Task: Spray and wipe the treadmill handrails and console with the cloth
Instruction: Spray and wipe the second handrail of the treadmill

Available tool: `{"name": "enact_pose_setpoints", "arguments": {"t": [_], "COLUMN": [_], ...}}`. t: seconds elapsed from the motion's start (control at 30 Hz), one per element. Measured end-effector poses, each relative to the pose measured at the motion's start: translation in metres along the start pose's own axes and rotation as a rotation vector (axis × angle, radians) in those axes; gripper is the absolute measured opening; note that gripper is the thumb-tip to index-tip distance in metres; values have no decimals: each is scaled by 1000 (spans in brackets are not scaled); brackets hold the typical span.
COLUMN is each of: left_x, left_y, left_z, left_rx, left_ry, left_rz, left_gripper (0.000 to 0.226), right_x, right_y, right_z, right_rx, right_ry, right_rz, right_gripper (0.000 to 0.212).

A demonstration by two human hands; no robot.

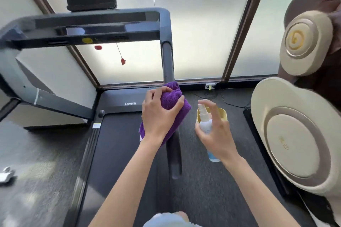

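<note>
Left hand (158, 116) clamps cloth (173, 97) on handrail (168, 61).

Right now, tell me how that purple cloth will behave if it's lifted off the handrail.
The purple cloth is probably floppy: it bunches under the left hand and drapes over the handrail. It looks light, likely easy to lift one-handed. Its plush weave should grip, not slip.

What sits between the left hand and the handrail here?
The purple cloth: in the head view the left hand grips it wrapped over the handrail, so skin does not touch the bar.
</note>
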State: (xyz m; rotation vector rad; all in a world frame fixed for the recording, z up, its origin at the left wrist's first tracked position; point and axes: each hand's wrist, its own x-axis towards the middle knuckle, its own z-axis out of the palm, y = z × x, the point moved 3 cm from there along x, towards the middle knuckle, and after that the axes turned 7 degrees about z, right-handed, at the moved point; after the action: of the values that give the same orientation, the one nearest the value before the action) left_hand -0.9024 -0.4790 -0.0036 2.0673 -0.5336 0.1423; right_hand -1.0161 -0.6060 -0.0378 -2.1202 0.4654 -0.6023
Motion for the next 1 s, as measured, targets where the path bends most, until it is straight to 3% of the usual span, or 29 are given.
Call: {"name": "enact_pose_setpoints", "arguments": {"t": [0.13, 0.3, 0.47, 0.73, 1.0], "left_x": [-5, -19, -26, -22, -13], "left_y": [-2, 1, 16, 15, 15], "left_z": [32, 40, 56, 62, 82], "left_rx": [357, 610, 854, 971, 1158], "left_ry": [7, -55, 53, 220, 360], "left_rz": [56, -76, -168, -219, -462], "left_gripper": [55, 78, 75, 70, 71], "right_x": [22, 39, 59, 108, 146], "right_y": [59, 85, 79, 75, 76], "right_z": [-3, -21, -22, 1, 25], "right_rx": [86, 162, 146, 172, 340], "right_ry": [-70, -164, -272, -395, -514], "right_rz": [-193, -264, -331, -471, -592], "right_gripper": [63, 63, 63, 59, 61]}}
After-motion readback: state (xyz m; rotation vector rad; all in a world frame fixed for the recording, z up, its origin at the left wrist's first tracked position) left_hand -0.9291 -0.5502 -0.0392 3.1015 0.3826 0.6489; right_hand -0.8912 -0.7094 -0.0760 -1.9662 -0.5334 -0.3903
